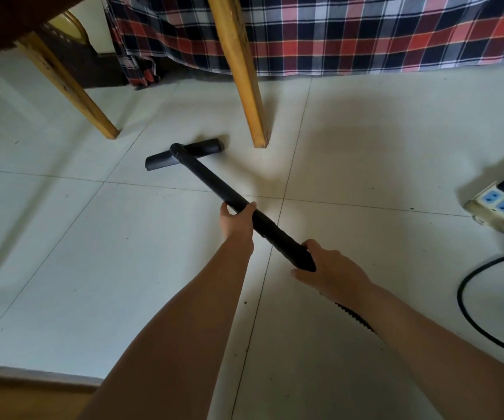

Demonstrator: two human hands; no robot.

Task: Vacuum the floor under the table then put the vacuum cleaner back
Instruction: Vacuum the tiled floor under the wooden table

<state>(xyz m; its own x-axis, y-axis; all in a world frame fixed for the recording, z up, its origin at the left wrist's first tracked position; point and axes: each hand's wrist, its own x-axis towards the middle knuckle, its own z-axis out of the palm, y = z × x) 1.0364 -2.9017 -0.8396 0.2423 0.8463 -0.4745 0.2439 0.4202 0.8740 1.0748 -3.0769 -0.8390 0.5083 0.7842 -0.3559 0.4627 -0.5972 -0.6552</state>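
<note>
Vacuum wand (229, 201), a black tube, runs from lower right of centre up to the middle of the frame. Its near end sits in the right hand (329, 271), whose thumb and fingers wrap around it. A ribbed hose (353, 316) trails out just below that wrist. Higher up the tube, the left hand (235, 221) grasps it from beneath, with the thumb over the top. At the far end the floor head (184, 154) lies flat on the pale tiled floor (93, 253), between two wooden legs and just beside the right leg (244, 80), with the left leg (69, 86) a little farther off. Behind them a plaid cloth (365, 31) hangs almost to the tiles.

A sideways sweep to the right would likely knock the head against the nearer leg. Pushing deeper could draw the cloth hem into the suction. At the right edge a black cable (471, 313) loops on the floor near a power strip (499, 204), and a hard pull on the hose may drag the cable or tug the plug loose.

The vacuum's body is out of frame. The hose disappears behind the right forearm, and whether the cable belongs to the vacuum cannot be told. The tabletop shows only as a dark corner at upper left. Dark specks dot the tiles, too small to identify.
</note>
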